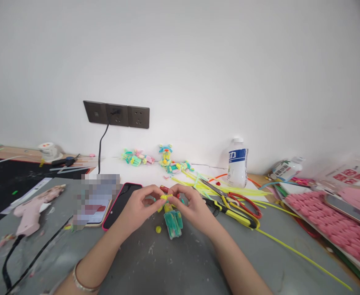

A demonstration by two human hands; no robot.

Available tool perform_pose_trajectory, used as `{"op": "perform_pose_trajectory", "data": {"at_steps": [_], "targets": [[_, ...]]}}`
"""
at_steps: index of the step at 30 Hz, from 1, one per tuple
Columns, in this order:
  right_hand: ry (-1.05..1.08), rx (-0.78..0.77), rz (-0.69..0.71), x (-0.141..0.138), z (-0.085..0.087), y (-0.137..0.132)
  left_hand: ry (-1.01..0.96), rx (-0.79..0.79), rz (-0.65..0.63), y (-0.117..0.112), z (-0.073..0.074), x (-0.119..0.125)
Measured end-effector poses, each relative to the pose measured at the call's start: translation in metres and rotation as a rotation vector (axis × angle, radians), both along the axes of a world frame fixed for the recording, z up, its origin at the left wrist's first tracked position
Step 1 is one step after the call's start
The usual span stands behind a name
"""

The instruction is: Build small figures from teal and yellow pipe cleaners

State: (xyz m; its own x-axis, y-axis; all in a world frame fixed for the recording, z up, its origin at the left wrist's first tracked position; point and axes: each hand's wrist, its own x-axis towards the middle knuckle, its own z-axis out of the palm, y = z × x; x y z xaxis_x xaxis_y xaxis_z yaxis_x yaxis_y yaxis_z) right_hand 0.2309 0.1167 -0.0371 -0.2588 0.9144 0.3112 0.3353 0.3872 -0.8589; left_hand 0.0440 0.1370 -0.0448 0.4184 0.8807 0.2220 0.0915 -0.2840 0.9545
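Note:
Between my two hands is a small fuzzy figure [173, 223] that looks made of pipe cleaners, with a yellow upper part and a teal lower part hanging down. My left hand [143, 205] pinches its yellow top from the left. From the right, my right hand [190, 205] closes its thumb and fingers on the same yellow part. The fingertips partly hide that top. A small yellow pompom-like piece [158, 229] lies on the grey mat [143, 262] below my left hand. Similar finished-looking figures [166, 153] sit by the wall.
A pink glue gun [29, 209] and two phones [121, 205] lie at left. Scissors [213, 186], yellow-handled pliers [237, 215] and yellow pipe cleaners [290, 241] lie at right. Behind them stands a white bottle [238, 164]; a pink woven piece [336, 225] is far right.

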Motion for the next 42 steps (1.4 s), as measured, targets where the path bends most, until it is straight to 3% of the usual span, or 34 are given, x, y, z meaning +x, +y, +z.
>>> {"op": "perform_pose_trajectory", "data": {"at_steps": [5, 12, 19, 27, 32, 42], "targets": [[-0.009, -0.072, 0.075, 0.004, 0.004, 0.001, 0.117, 0.101, -0.005, 0.0, 0.001, 0.0], [-0.02, -0.133, 0.061, 0.007, 0.003, 0.002, 0.185, 0.17, 0.017, 0.0, -0.003, 0.0], [0.211, -0.301, 0.071, 0.005, -0.005, 0.007, -0.01, -0.089, 0.061, 0.002, -0.006, 0.002], [0.344, -0.357, 0.087, 0.004, -0.004, 0.008, -0.258, -0.325, 0.029, 0.002, -0.005, 0.002], [0.39, -0.262, -0.032, 0.008, -0.01, 0.014, -0.368, -0.433, 0.06, 0.002, -0.002, 0.001], [0.34, 0.048, -0.365, 0.017, -0.017, 0.02, -0.393, -0.427, 0.154, 0.008, -0.008, 0.0]]}}
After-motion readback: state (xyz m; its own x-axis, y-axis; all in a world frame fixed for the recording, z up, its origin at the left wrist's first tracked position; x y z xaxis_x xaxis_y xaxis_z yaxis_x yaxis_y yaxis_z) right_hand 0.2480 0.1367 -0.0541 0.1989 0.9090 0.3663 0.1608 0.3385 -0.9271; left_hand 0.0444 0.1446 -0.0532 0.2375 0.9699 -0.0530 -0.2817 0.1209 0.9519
